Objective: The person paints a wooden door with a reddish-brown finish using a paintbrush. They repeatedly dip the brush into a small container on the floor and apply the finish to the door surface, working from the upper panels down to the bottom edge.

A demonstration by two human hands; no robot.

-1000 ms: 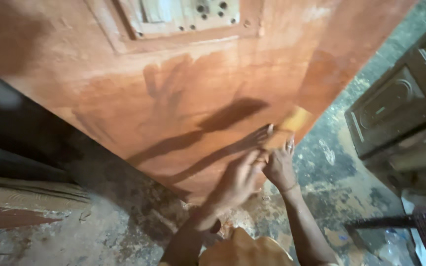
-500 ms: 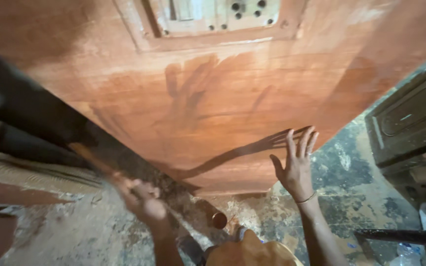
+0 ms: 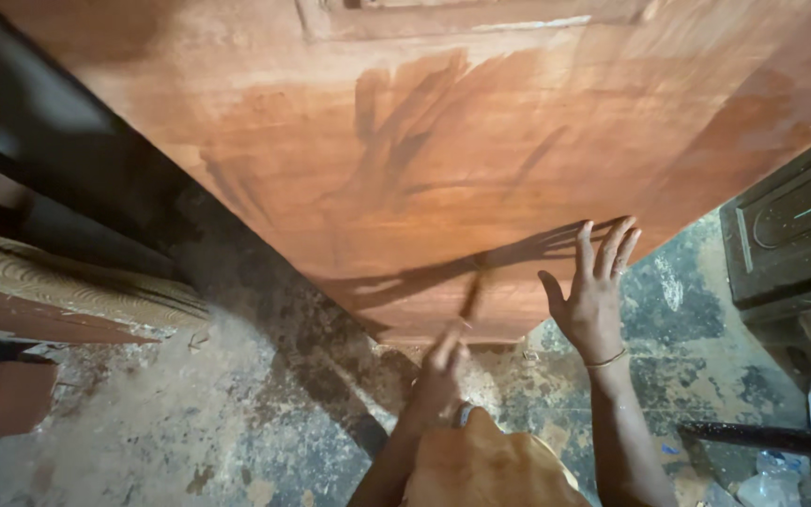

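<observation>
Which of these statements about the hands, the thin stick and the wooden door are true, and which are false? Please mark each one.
1. The right hand lies open on the wooden door. True.
2. The left hand holds a thin stick. True.
3. The right hand grips a hammer. False: it holds nothing.
4. The floor is clean white tile. False: it is rough, stained and dusty.

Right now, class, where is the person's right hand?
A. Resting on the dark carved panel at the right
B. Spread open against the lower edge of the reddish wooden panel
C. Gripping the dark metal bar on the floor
B: the right hand lies open, fingers spread, against the wooden panel.
</observation>
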